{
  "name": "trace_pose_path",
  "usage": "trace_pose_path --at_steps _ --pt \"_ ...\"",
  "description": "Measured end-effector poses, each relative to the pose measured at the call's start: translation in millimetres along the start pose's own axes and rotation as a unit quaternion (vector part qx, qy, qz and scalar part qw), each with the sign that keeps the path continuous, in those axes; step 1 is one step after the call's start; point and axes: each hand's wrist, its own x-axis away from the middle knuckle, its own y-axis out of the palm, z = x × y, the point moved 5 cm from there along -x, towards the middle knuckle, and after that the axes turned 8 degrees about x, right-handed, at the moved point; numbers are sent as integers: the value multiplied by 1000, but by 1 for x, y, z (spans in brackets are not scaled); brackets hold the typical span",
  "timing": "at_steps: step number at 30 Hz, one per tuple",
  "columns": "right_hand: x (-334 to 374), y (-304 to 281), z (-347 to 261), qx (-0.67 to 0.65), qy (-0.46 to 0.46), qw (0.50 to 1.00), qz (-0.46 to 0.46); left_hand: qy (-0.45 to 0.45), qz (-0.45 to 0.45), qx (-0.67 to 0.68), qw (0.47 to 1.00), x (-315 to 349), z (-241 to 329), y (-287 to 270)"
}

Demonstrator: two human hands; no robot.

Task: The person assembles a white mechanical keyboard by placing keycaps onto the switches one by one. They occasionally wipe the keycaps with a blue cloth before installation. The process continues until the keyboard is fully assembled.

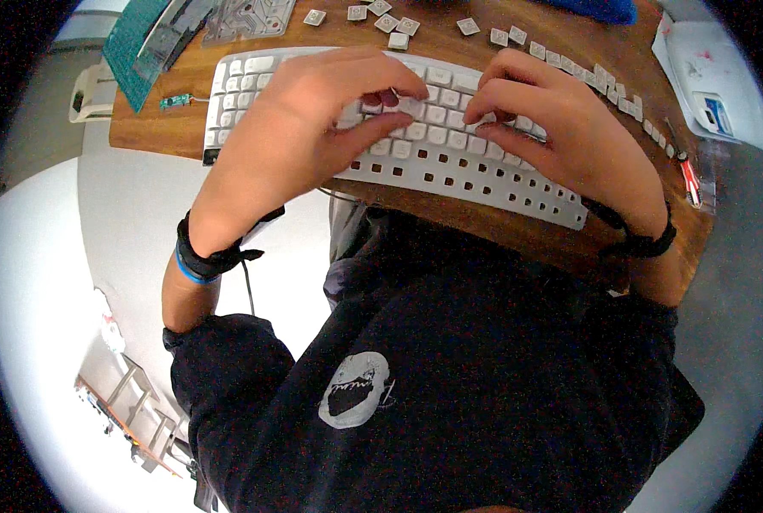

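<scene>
A white keyboard [450,181] lies on the wooden table in front of me. Keycaps fill its far and left parts, while the near rows on the right show bare dark square openings. My left hand [330,107] arches over the middle of the keyboard. Its thumb and index finger close around a white keycap [411,108]; whether that keycap is seated or lifted I cannot tell. My right hand [561,120] bends over the right part, thumb and fingertips drawn close together at the keys. Anything between those fingertips is too small to make out.
Loose keycaps [381,24] lie scattered beyond the keyboard, and a curved row of them [604,79] runs down the right. A small green circuit board [176,101] sits left, near a green mat [125,56]. A red tool [689,178] lies at the right edge.
</scene>
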Motion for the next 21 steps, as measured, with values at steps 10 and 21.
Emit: trace_pose_path --at_steps 10,21 --pt "1 3 2 1 11 1000 18 -5 20 -10 1000 4 -3 -5" --pt "-3 6 4 -8 17 1000 9 -22 -72 4 997 7 8 18"
